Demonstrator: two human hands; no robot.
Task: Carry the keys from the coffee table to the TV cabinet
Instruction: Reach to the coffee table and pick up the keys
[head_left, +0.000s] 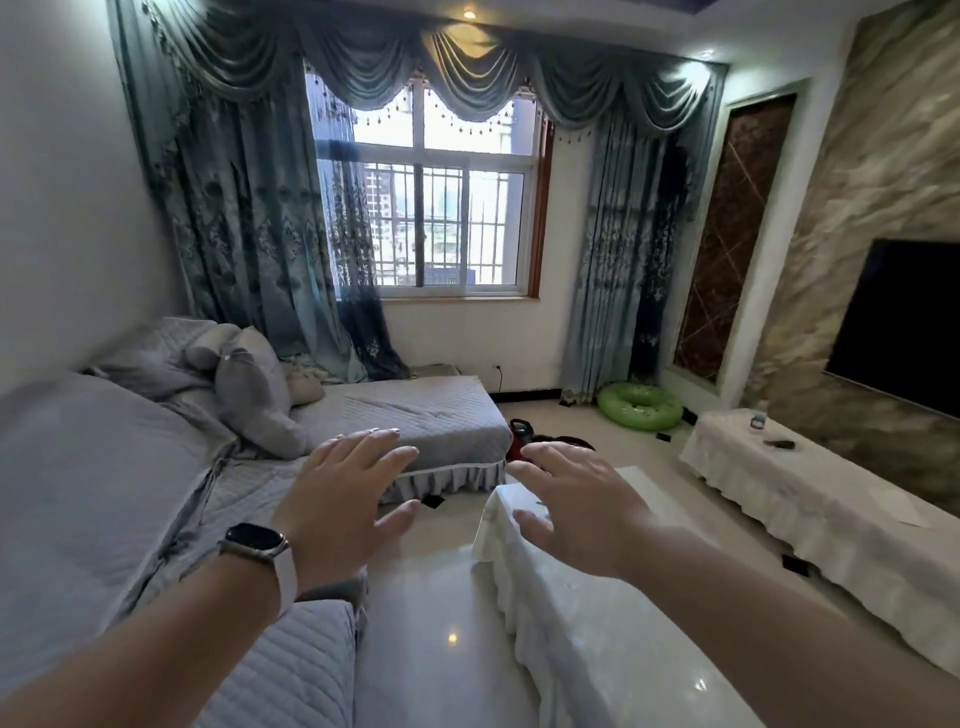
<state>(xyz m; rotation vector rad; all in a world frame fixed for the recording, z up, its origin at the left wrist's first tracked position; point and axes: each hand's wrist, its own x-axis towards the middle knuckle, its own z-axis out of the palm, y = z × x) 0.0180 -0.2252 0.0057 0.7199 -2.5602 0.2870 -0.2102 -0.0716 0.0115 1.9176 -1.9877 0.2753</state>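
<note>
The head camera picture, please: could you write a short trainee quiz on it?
1. True or false: the left hand wears a wristwatch.
2. Which lies on the floor by the curtain? A green swim ring; B a ladder; C a bicycle.
3. What hangs on the wall above the TV cabinet?

Key: 1 true; 2 A; 3 a dark television. Both hands, the right hand too, are open and empty.

The coffee table (597, 639) runs out of frame at the bottom, and the right hand (576, 506) hides part of its far end; no keys can be made out on it. Beyond it, the TV cabinet (810, 499) and the TV (904, 322) are cut off at the right edge. A small dark object (779, 443) on the cabinet is too small to identify.
</note>
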